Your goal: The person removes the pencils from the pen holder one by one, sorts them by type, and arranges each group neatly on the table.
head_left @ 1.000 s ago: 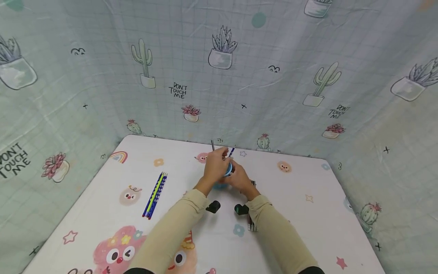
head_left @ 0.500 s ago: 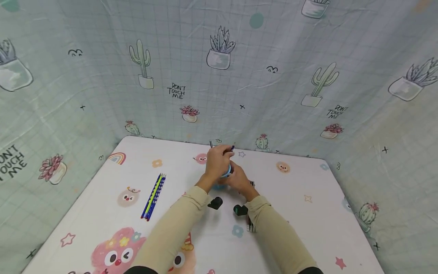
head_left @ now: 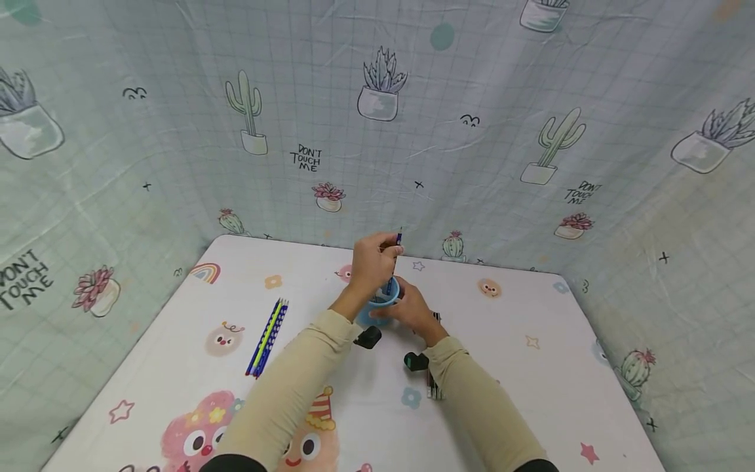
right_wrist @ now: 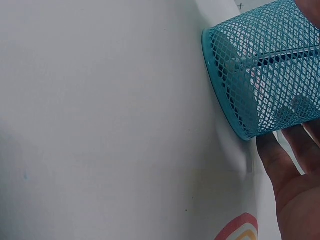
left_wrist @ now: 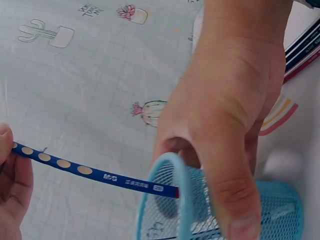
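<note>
In the head view my left hand (head_left: pixel 373 265) pinches a blue pencil (head_left: pixel 392 265) upright, tip upward, above the light blue mesh pencil cup (head_left: pixel 366 318). White dots mark the pencil (left_wrist: pixel 100 175) in the left wrist view, and its red end is at the cup's mouth. My right hand (head_left: pixel 413 308) grips the cup from its right side, with the thumb along the wall. Through the mesh of the cup (right_wrist: pixel 280 75) in the right wrist view, a dark pencil shows inside. My left hand partly hides the cup's mouth from above.
Several blue pencils and a yellow-green one (head_left: pixel 265 344) lie side by side at the left of the table. Black-and-white striped pencils (head_left: pixel 435 388) lie partly beneath my right forearm. A printed cloth (head_left: pixel 377 170) hangs along the table's back edge.
My left hand has taken hold of the blue pencil, which was leaning in the cup, and has lifted it upward. My right hand stays on the cup.
</note>
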Tool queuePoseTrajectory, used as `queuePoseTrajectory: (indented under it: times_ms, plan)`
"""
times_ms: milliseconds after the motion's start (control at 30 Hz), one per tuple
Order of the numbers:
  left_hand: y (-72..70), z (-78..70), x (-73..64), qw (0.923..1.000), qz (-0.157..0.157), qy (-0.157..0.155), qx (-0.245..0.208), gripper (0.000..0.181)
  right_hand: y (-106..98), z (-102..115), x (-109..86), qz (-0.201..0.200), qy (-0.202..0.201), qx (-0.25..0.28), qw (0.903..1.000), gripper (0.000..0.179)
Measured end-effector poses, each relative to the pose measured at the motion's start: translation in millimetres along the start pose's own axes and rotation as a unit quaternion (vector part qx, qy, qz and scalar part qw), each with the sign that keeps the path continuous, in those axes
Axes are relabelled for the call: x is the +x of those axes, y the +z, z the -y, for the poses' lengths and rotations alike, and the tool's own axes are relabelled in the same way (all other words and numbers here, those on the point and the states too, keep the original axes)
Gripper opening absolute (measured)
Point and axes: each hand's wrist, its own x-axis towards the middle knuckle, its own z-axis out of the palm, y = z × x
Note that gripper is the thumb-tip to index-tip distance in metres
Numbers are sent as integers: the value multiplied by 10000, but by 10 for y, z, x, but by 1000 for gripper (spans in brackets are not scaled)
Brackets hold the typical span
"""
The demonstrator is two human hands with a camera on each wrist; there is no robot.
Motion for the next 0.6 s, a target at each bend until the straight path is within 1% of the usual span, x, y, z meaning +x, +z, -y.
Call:
queuePoseTrajectory:
  times_ms: [133, 367, 500, 600]
  plan:
    - [-88, -30, 7, 9996, 45, -261, -44, 19, 7, 8, 0, -68, 106, -15, 9999, 88]
    - [-284, -48, 53, 9988, -12, -488, -88, 21, 19, -3, 11, -164, 124, -90, 9997, 89]
    - [-410, -64, 76, 9974, -47, -708, -121, 22, 19, -2, 14, -182, 153, -52, 9997, 90]
    - [-495, -55, 89, 9962, -33, -868, -60, 22, 18, 4, 16, -198, 205, -66, 9996, 91]
